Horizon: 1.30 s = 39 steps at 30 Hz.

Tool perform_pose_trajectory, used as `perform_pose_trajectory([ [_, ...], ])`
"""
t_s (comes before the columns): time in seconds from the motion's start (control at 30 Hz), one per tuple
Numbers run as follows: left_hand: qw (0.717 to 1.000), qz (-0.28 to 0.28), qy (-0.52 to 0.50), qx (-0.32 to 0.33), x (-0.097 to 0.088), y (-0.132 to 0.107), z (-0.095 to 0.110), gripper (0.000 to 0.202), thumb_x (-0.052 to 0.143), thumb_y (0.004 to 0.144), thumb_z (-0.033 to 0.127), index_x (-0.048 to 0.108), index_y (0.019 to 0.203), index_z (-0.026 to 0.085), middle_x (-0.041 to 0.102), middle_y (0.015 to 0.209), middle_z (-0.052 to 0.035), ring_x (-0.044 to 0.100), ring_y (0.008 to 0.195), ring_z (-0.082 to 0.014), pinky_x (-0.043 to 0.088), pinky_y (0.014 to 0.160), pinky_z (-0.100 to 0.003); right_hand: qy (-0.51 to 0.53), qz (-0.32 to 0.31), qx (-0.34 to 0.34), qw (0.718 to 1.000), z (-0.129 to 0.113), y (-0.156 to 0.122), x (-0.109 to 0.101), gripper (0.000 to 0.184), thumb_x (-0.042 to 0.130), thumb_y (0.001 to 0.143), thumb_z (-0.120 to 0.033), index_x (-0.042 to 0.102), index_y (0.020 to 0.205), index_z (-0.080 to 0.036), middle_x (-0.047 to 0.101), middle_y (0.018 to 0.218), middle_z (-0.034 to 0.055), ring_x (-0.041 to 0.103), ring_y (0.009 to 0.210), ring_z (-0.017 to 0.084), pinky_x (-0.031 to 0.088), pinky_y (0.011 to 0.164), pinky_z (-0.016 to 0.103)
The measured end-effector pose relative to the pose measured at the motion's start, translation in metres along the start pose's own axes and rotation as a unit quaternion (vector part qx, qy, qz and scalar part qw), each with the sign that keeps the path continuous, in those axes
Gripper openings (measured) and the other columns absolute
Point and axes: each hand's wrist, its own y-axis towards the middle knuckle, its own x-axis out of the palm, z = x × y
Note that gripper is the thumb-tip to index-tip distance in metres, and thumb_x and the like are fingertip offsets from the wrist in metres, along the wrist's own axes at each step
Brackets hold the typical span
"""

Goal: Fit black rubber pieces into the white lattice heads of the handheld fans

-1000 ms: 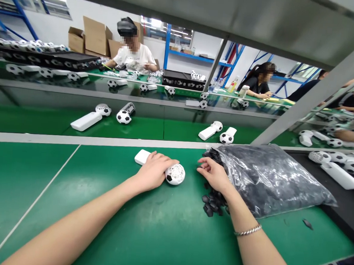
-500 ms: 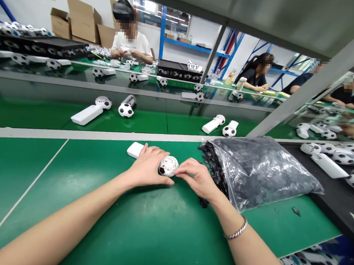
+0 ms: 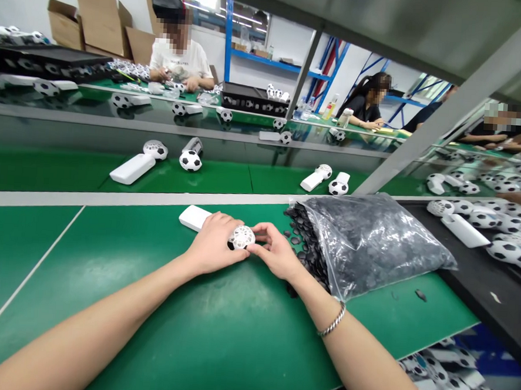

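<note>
A white handheld fan with a football-patterned round head (image 3: 242,237) lies on the green belt (image 3: 216,333). My left hand (image 3: 213,246) is wrapped over its neck, the white handle sticking out behind to the left. My right hand (image 3: 274,252) pinches the front of the round head; I cannot make out a small part in its fingers. Just right of my right hand, a clear plastic bag (image 3: 372,240) spills several small black pieces (image 3: 300,233) onto the belt.
A second belt behind carries more white fans (image 3: 134,166) and football heads (image 3: 191,160). A black tray (image 3: 481,255) at the right holds several more. A slanted metal post (image 3: 423,134) rises at right. People sit working at the far benches.
My right hand left the black pieces by the bag and came to the fan's head, where it now pinches. The left hand kept its hold. The view shifted slightly.
</note>
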Motion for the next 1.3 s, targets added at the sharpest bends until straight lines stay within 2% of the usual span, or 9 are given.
perform_pose_trajectory([
  [0.13,0.999,-0.009,-0.028,0.033,0.0,-0.004,-0.004,0.056,0.061,0.065,0.053,0.052,0.108,0.019,0.057,0.1,-0.0058,0.047,0.097,-0.0243,0.027,0.099,-0.044,-0.191,0.071,-0.002,0.979,-0.004,0.005,-0.025,0.009,0.055,0.083,-0.025,0.056,0.087,-0.018,0.059,0.088,0.0028,0.057,0.08,0.015,0.046,0.073,0.027],
  [0.23,0.999,-0.013,-0.032,0.029,0.0,-0.007,-0.006,0.064,0.063,0.061,0.056,0.05,0.112,0.02,0.056,0.107,-0.0066,0.042,0.108,-0.0275,0.013,0.105,-0.05,-0.418,0.16,0.064,0.892,-0.003,0.004,-0.054,0.01,0.059,0.081,-0.026,0.06,0.084,-0.017,0.058,0.087,0.0049,0.056,0.077,0.017,0.043,0.073,0.028],
  [0.33,0.997,-0.054,-0.044,0.025,-0.001,-0.009,-0.004,0.06,0.062,0.067,0.048,0.046,0.119,0.023,0.052,0.119,-0.0063,0.03,0.122,-0.0309,0.008,0.105,-0.055,-0.532,0.116,0.126,0.83,-0.001,0.001,-0.067,0.013,0.06,0.08,-0.03,0.062,0.088,-0.019,0.059,0.089,0.0045,0.057,0.08,0.018,0.042,0.069,0.026],
  [0.47,0.991,-0.088,-0.094,-0.026,0.003,-0.013,0.009,0.064,0.058,0.071,0.037,0.035,0.129,0.023,0.038,0.135,-0.0055,0.01,0.132,-0.0311,0.021,0.104,-0.051,-0.571,0.075,0.13,0.807,-0.002,0.002,-0.056,0.009,0.056,0.082,-0.022,0.065,0.082,-0.017,0.061,0.083,0.0071,0.057,0.081,0.021,0.041,0.068,0.027],
  [0.6,0.987,-0.05,-0.14,-0.054,0.009,-0.014,0.016,0.061,0.059,0.069,0.037,0.039,0.123,0.018,0.038,0.133,-0.0095,0.008,0.133,-0.0287,0.024,0.106,-0.046,-0.592,0.082,0.126,0.792,-0.002,0.004,-0.046,0.017,0.046,0.082,-0.008,0.063,0.084,-0.009,0.059,0.087,0.0153,0.055,0.087,0.027,0.041,0.07,0.032],
  [0.73,0.978,-0.089,-0.19,-0.01,0.001,-0.011,0.006,0.05,0.055,0.065,0.016,0.044,0.113,0.02,0.039,0.131,-0.0085,0.011,0.134,-0.0236,0.022,0.108,-0.041,-0.578,0.085,0.101,0.805,-0.002,0.003,-0.049,0.022,0.043,0.082,-0.005,0.061,0.094,-0.009,0.058,0.093,0.0143,0.053,0.094,0.025,0.041,0.077,0.031],
  [0.93,0.969,-0.104,-0.222,0.03,-0.004,-0.008,-0.004,0.048,0.058,0.063,0.015,0.045,0.109,0.022,0.041,0.129,-0.0072,0.012,0.134,-0.0232,0.022,0.107,-0.04,-0.163,-0.005,0.008,0.987,-0.016,-0.009,-0.035,0.009,0.051,0.084,-0.021,0.057,0.09,-0.017,0.06,0.079,0.0004,0.056,0.07,0.012,0.046,0.064,0.022],
  [1.1,0.974,-0.069,-0.214,0.003,0.005,-0.009,-0.001,0.05,0.067,0.063,0.031,0.045,0.107,0.021,0.037,0.133,-0.0101,0.016,0.133,-0.0257,0.023,0.106,-0.042,-0.085,-0.059,-0.031,0.994,-0.024,-0.012,-0.019,0.006,0.06,0.078,-0.021,0.062,0.081,-0.016,0.06,0.08,0.0009,0.054,0.071,0.012,0.042,0.064,0.023],
  [1.3,0.977,-0.051,-0.208,-0.001,0.006,-0.009,0.003,0.047,0.059,0.069,0.028,0.042,0.111,0.019,0.039,0.13,-0.0102,0.02,0.132,-0.0246,0.024,0.106,-0.042,-0.117,-0.047,-0.055,0.991,-0.018,-0.009,-0.014,0.003,0.06,0.077,-0.015,0.062,0.077,-0.017,0.061,0.074,-0.0012,0.053,0.069,0.012,0.04,0.064,0.022],
])
